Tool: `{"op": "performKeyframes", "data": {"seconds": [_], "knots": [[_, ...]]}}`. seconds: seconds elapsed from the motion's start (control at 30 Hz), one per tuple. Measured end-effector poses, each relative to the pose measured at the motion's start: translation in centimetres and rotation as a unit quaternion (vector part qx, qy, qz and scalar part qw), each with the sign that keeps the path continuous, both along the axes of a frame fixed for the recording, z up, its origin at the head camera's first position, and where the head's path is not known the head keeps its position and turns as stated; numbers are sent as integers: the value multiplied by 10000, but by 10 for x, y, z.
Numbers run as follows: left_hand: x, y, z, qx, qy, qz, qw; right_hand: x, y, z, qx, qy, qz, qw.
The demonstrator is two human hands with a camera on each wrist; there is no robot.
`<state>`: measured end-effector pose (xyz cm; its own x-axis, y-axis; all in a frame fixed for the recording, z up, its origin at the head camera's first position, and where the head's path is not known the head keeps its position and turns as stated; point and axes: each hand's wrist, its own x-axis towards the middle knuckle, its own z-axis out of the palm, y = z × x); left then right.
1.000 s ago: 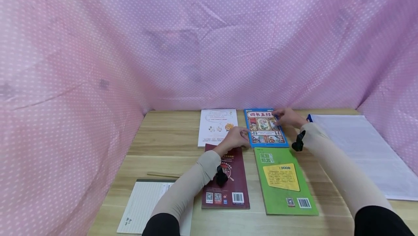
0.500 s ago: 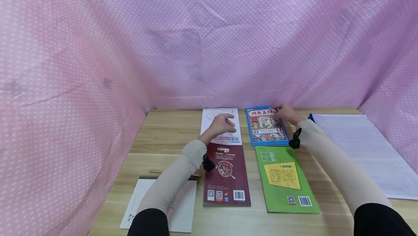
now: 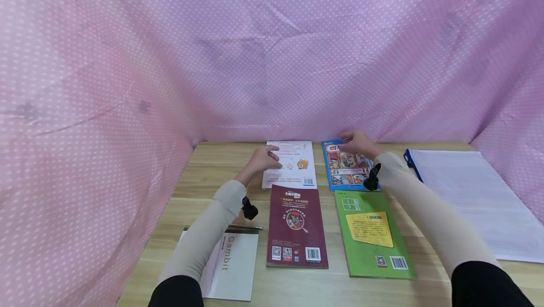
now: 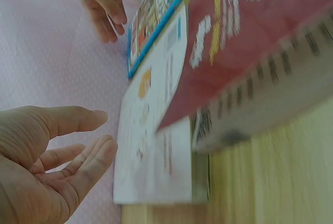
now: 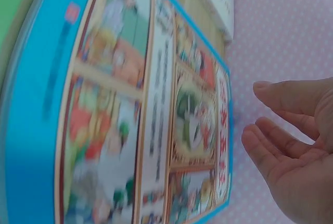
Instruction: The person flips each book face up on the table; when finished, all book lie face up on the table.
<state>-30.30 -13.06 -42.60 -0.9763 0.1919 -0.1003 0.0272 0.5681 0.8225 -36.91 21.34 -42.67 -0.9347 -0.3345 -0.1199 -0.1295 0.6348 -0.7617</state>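
Note:
My left hand hovers at the left side of a white book printed with small cartoon animals. In the left wrist view its thumb and fingers are spread apart with a gap to the book. My right hand is over the top edge of a blue-bordered comic-style book. Loosely bent fingers stand clear of that cover in the right wrist view, and nothing is held. In front of these two lie a maroon book and a green book, side by side.
A notebook lies at the front left, partly under my left forearm, with a thin pen-like stick behind it. A large white sheet-like pad with a blue edge lies at the right. Pink dotted cloth hangs behind the table.
My left hand has moved left, from the blue book's left edge across to the white book's left side. My right hand has shifted slightly left along the blue book's top.

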Motion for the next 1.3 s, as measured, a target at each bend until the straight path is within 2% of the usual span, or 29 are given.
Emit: {"op": "performKeyframes", "data": {"seconds": [0.2,0.37,0.63,0.77,0.9,1.1,1.3], "knots": [[6,-22,-5,3,-154,178,9997,-2,-20,-2,-282,-104,170,9994],[12,-35,-11,131,-376,156,9991,-1,-34,-4,-435,-79,286,9986],[16,-47,-20,20,-600,73,9982,-1,-49,-12,-845,-244,460,9951],[18,-50,-24,14,-605,-56,9981,-2,-53,-18,-982,-311,554,9931],[16,-52,-27,154,-773,-93,9968,-5,-58,-23,-847,-321,457,9948],[14,-52,-27,228,-1033,-164,9943,-12,-62,-31,-840,-489,455,9942],[14,-51,-27,111,-1121,-169,9935,-19,-64,-38,-786,-434,538,9945]]}}
